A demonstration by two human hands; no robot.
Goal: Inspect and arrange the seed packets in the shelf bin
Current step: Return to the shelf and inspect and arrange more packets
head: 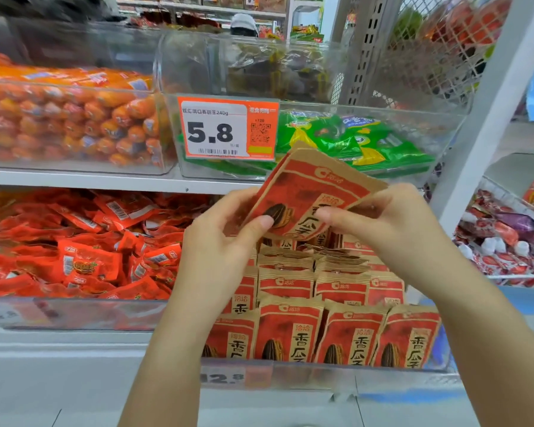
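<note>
Head view: you hold one seed packet tilted above the bin — your left hand pinches its lower left edge, thumb on the front, and your right hand grips its right side, fingers curled over it. Below, packets stand upright in rows in the bin. Behind — a 5.8 price tag and green packs.

Both hands held one red-and-kraft seed packet tilted above the clear shelf bin: left hand thumb on its front, right hand pinching its right edge. Matching packets stood upright in rows below. Orange price tag read 5.8 on the bin of green packets above.
</note>
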